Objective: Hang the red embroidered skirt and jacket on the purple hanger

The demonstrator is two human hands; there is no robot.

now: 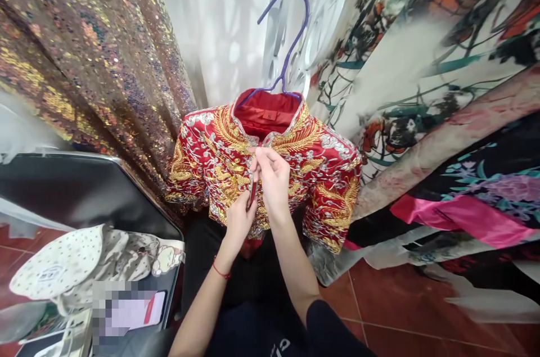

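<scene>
Right hand (273, 174) pinches the front edge of the red embroidered jacket (219, 157) below the collar; left hand (239, 216) grips the placket lower, holding it taut. The jacket hangs on a purple hanger (291, 42), facing the person.

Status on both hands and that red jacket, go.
Left hand and right hand pinching front closure of red embroidered jacket. Jacket on purple hanger. Nothing covering the front.

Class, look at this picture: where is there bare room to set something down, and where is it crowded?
Bare red floor tiles lie lower right, between the person's arm and the floral fabrics. The chair back is bare; its seat is cluttered. Both hands, left hand and right hand, crowd the jacket front.
</scene>
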